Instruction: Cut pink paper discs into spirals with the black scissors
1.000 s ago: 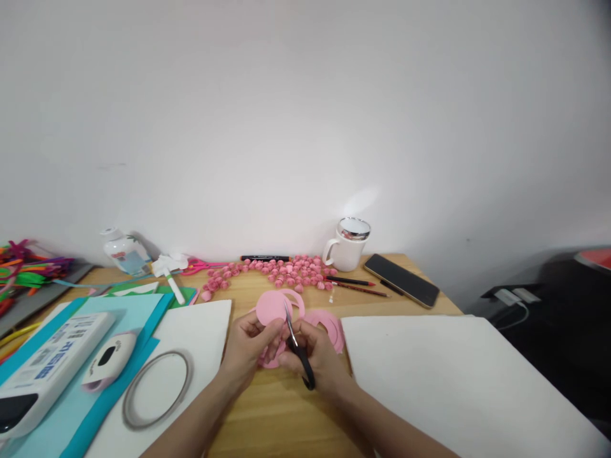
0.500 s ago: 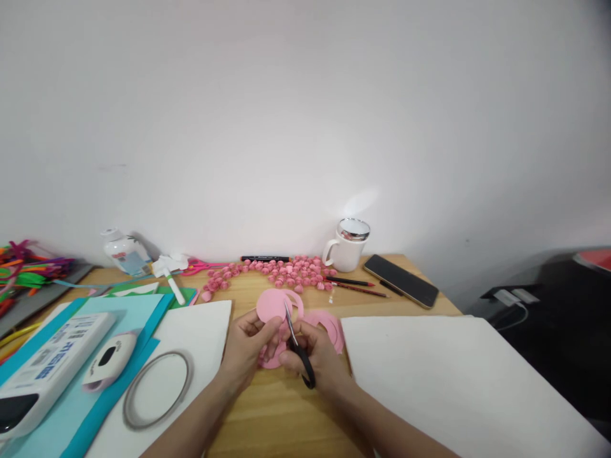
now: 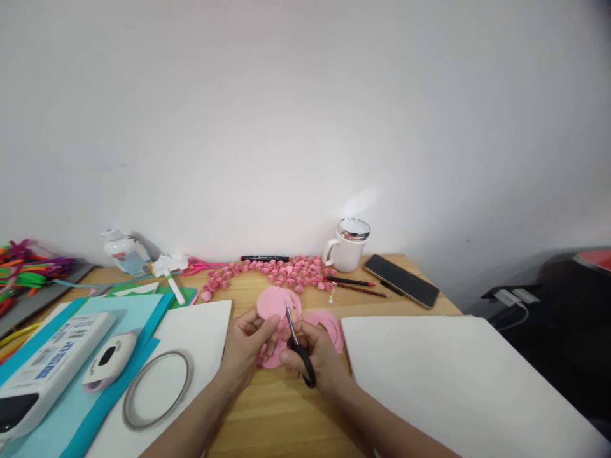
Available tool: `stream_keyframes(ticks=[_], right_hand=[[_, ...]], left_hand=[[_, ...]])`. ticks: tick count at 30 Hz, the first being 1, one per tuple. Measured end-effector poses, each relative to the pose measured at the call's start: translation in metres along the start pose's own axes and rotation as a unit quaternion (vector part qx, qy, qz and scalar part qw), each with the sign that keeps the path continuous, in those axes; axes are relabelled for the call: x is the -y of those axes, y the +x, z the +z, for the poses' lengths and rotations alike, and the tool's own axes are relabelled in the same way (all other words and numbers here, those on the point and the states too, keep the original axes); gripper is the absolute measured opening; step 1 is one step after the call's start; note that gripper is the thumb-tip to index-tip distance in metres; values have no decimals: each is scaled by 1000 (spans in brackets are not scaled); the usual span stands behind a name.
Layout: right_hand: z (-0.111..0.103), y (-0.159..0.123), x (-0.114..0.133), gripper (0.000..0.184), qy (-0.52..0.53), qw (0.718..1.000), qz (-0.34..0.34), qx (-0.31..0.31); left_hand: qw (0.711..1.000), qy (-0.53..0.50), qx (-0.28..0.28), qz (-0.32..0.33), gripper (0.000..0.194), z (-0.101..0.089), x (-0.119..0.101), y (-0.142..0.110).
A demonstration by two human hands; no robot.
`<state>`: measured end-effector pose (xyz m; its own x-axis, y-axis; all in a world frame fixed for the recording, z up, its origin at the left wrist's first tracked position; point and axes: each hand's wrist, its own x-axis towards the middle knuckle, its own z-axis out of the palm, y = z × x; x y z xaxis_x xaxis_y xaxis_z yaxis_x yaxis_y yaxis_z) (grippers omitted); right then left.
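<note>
Left hand (image 3: 248,346) and right hand (image 3: 319,356) are held close together above the near middle of the bench (image 3: 281,423). A pink paper disc (image 3: 273,301) is pinched between the thumb and fingers of the left hand, at the disc's near edge. Black-handled scissors (image 3: 305,366) are gripped by the curled fingers of the right hand, with the blades pointed far and slightly left, laid against the disc's right edge. A narrow pink strip (image 3: 297,304) is seen just right of the disc, and more pink paper (image 3: 273,357) is partly hidden by the hands. Pink cut-outs (image 3: 333,323) are laid just beyond the right hand.

Farther off, many small pink paper rolls (image 3: 296,270) are spread across the far middle. Just right of them, a white mug (image 3: 346,253) is set near the wall, its rim banded in silver; whether its inside or a lid is shown cannot be told, nor can any contents be made out. A white bottle (image 3: 126,253) is placed at the far left, capped and marked with a blue label; what is held in it cannot be seen. A dark phone (image 3: 401,280) is laid right of the mug.
</note>
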<state>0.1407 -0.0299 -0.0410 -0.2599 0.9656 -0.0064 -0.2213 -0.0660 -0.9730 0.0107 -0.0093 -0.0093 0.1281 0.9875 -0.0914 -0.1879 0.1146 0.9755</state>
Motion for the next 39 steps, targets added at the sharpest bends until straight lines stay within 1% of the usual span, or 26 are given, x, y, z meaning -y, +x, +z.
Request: stream_keyframes(ticks=[8,17,22,25,27,32,36,39], right_hand=[[1,0,0,36,-1,1000,3,-4],[-1,1,-3,35,-13,1000,9,-2],[2,0,-5,35,1,1000,17,9],[3,-1,-4,33,10,1000,17,15],[3,0,-3,34,12,1000,11,19],[5,0,5,34,36,999,-24,15],[7,0,12,34,40,999,-30,12],[7,1,12,33,29,999,-32,12]], left_hand=[[1000,-3,0,3,27,0,0,1],[999,-38,0,11,29,-1,2,2],[999,-35,20,5,23,1,-1,1],[999,-33,9,2,26,2,-2,0],[1000,-25,4,4,27,3,-3,0],[1000,6,24,4,22,2,-1,-1],[1000,20,23,2,22,-1,3,1],[1000,21,19,2,24,-1,5,2]])
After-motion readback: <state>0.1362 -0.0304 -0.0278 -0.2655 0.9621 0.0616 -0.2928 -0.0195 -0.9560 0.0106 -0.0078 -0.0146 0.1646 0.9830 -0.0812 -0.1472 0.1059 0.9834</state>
